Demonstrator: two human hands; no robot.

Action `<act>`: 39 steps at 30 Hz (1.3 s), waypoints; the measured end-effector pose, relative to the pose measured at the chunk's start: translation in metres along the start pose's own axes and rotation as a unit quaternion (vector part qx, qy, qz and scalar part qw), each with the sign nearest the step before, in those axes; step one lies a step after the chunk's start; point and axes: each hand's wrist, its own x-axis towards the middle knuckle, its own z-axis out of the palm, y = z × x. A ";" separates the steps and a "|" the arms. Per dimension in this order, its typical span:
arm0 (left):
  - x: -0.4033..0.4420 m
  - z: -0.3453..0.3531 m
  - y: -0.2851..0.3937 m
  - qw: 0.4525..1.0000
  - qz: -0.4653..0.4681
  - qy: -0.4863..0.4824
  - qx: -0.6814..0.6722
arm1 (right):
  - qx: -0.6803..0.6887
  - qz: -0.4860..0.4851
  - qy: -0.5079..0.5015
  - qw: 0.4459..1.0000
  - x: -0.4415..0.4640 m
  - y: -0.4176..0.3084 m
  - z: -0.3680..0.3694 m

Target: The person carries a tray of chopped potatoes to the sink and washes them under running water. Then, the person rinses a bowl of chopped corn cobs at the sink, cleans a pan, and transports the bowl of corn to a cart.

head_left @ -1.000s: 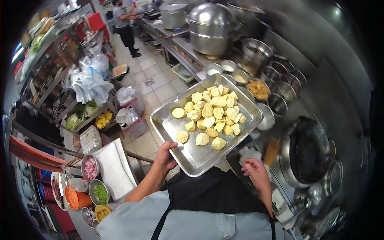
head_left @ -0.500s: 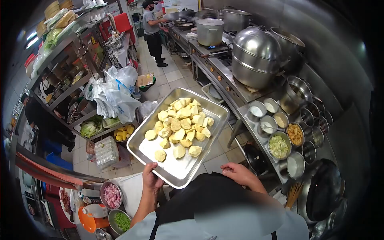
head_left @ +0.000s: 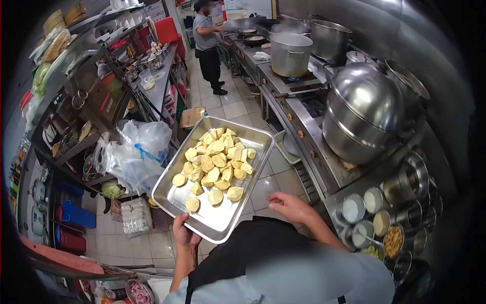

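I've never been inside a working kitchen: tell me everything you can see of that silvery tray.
The tray is rectangular, shiny and apparently metal, with rounded corners, raised sides and a narrow rim. Pale yellow chunks lie heaped toward its far end; the near end is partly bare. Only the left hand touches it, gripping the near edge and holding it above the tiled floor.

Tray point(head_left: 218, 218) ctr, above floor point(head_left: 158, 244); chunks point(head_left: 215, 147) in it, mostly twd far end. L grip point(head_left: 186, 233) on tray's near L edge; R grip point(head_left: 292, 206) apart, R of tray. Plastic bags point(head_left: 144, 147) L of tray, by shelving point(head_left: 78, 149). Stove point(head_left: 304, 121) along R, w/ steamer pot point(head_left: 364, 106) on it, stockpot point(head_left: 291, 53) further back. Bowls point(head_left: 353, 209) on worktop point(head_left: 347, 189), R, nearer than steamer pot. Co-worker point(head_left: 207, 40) in bkgd, L of stove's far end. Bowl of diced bits point(head_left: 139, 292) btm L.
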 end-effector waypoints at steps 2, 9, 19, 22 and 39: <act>0.035 0.006 -0.007 1.000 0.014 0.023 0.014 | -0.014 -0.014 0.000 1.000 0.047 0.002 -0.033; 0.157 0.010 -0.007 0.999 -0.003 0.051 -0.002 | -0.033 -0.092 0.088 0.991 0.174 -0.049 -0.099; 0.330 -0.018 0.014 0.995 -0.055 0.069 -0.048 | 0.254 -0.145 -0.092 0.952 0.381 -0.174 -0.117; 0.366 -0.013 0.026 0.996 -0.037 0.074 -0.036 | 0.342 -0.157 -0.112 0.920 0.449 -0.183 -0.133; 0.607 0.017 0.002 0.951 0.195 0.237 -0.024 | 0.486 -0.149 -0.306 0.805 0.836 -0.075 -0.316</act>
